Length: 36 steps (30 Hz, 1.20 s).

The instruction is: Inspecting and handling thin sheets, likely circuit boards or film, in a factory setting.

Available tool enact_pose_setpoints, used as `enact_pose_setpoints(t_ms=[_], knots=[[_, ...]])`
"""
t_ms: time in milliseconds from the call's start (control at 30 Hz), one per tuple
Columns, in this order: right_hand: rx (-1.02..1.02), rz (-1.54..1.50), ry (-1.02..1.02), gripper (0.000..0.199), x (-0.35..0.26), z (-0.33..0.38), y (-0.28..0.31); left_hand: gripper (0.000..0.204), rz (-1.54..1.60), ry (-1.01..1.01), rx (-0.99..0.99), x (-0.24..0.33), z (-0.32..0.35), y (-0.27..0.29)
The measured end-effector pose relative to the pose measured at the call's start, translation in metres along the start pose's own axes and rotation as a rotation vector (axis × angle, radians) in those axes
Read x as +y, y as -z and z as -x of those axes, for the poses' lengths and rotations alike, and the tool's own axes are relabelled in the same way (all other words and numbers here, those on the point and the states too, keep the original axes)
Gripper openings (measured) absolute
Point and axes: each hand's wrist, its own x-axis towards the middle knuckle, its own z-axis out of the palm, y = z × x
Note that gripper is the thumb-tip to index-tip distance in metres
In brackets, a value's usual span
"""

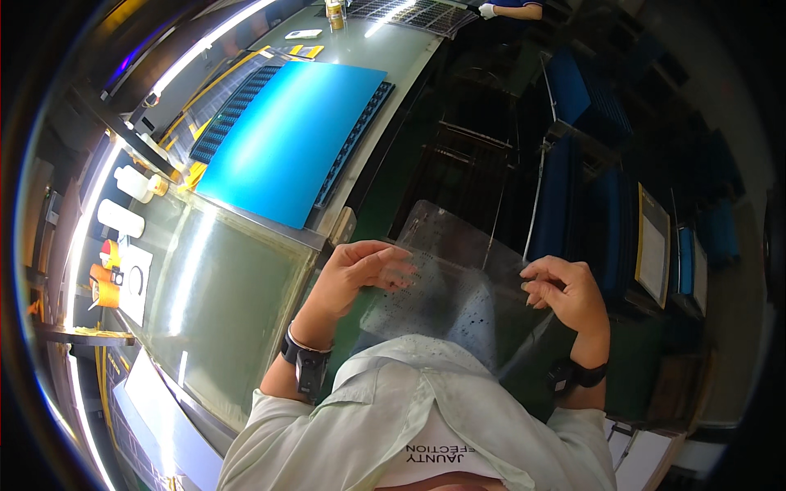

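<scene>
A clear plastic sheet [434, 288] with dark specks spreads between my hands, in front of my body. My left hand [364, 272] pinches it by its left edge, thumb against fingers. At the sheet's right edge my right hand [561, 290] grips it with bent fingers. Through the sheet my clothes show faintly. Both wrists carry black bands. Ahead and to the left, apart from my hands, a large blue sheet [291, 139] lies over a black ribbed tray [354, 147] on the worktable.
The worktable [237, 254] runs along my left, with white bottles [133, 184], an orange tape dispenser [104, 285] and a bright tube lamp. Dark racks with blue panels [573, 90] stand to the right. A co-worker's gloved hand [488, 11] is at the far end.
</scene>
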Motion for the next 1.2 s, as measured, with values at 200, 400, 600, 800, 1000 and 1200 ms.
enact_pose_setpoints(t_ms=[200, 400, 600, 800, 1000, 1200], knots=[[0.053, -0.058, -0.021, 0.01, 0.012, 0.004, 0.015, 0.029, -0.066, 0.006, -0.004, -0.009, 0.01, 0.002], [0.027, -0.067, -0.006, 0.011, 0.017, 0.002, 0.014, 0.028, -0.114, 0.026, 0.066, -0.016, 0.021, 0.006], [0.013, -0.113, -0.012, 0.009, 0.02, -0.008, 0.013, 0.026, -0.119, -0.028, 0.109, -0.014, 0.034, 0.008], [-0.053, -0.142, -0.002, 0.01, 0.02, -0.027, 0.002, 0.027, -0.1, -0.066, 0.173, -0.015, 0.054, 0.017], [-0.119, -0.14, 0.043, 0.01, 0.017, -0.043, -0.008, 0.027, -0.074, -0.114, 0.223, -0.013, 0.07, 0.023], [-0.143, -0.145, 0.039, 0.009, 0.006, -0.05, -0.018, 0.025, -0.092, -0.164, 0.256, -0.017, 0.086, 0.027]])
